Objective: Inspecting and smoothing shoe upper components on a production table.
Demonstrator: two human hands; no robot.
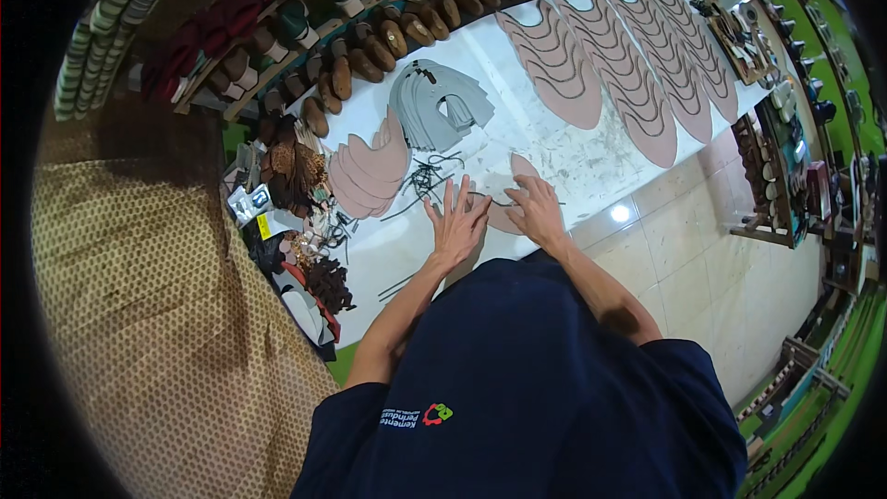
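A pink curved leather-like piece (pixel 524 167) lies on the white table at its near edge, partly covered by my hands. Along its inner edge runs a thin dark strip (pixel 497 200), its end poking out past my right hand. My left hand (pixel 456 230) rests at the piece's left side with fingers spread. On the right part of the piece, my right hand (pixel 539 212) lies with its fingers stretched out over the strip. Just beyond my left hand sits a tangle of dark strips (pixel 427 176). Whatever lies under my fingertips is hidden.
Fanned pink pieces (pixel 356 176) and a stack of grey curved pieces (pixel 425 111) lie to the left. Rows of overlapping pink pieces with dark edges (pixel 637 115) cover the far right. Brown shoe lasts (pixel 370 55) line the back. Scraps (pixel 328 282) crowd the left edge.
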